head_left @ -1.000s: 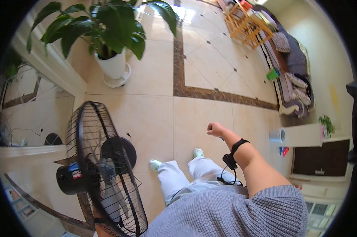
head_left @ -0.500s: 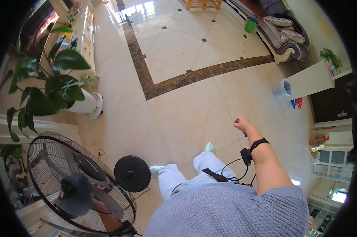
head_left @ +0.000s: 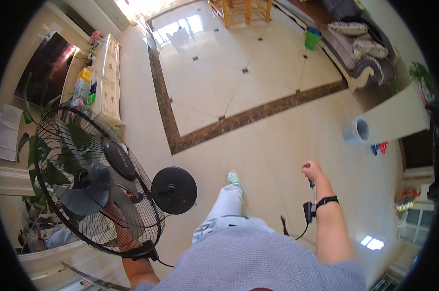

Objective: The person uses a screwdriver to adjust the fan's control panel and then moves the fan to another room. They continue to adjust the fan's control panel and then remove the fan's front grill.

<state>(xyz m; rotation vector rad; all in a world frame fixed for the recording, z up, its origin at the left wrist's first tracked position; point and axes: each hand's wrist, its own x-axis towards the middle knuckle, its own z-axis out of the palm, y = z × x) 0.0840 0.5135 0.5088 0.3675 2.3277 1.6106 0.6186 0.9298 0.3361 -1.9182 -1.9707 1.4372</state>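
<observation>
At the left, a black electric fan (head_left: 91, 191) with a wire cage and dark blades fills much of the view. My left hand (head_left: 120, 224) shows only through the cage wires, holding the fan; its fingers are mostly hidden. A round black disc (head_left: 174, 190), which looks like the fan's base, sits beside the cage. Ahead on the right, my right hand (head_left: 313, 169) is closed around a screwdriver (head_left: 311, 183), its thin shaft pointing back toward my wrist. Black straps circle both wrists, and the right one carries a small box with a cable.
A leafy plant (head_left: 32, 150) stands behind the fan. Along the left wall are a cream cabinet (head_left: 110, 80) and a television (head_left: 46, 70). Wooden stools (head_left: 248, 12), a green bin (head_left: 312, 39) and a sofa (head_left: 360, 72) are farther off. A clear bucket (head_left: 357, 131) stands at right.
I have stepped forward over the tiles, and the fan has come along with me, now overlapping the plant. The screwdriver in my right hand shows more clearly. My left forearm has come into view.
</observation>
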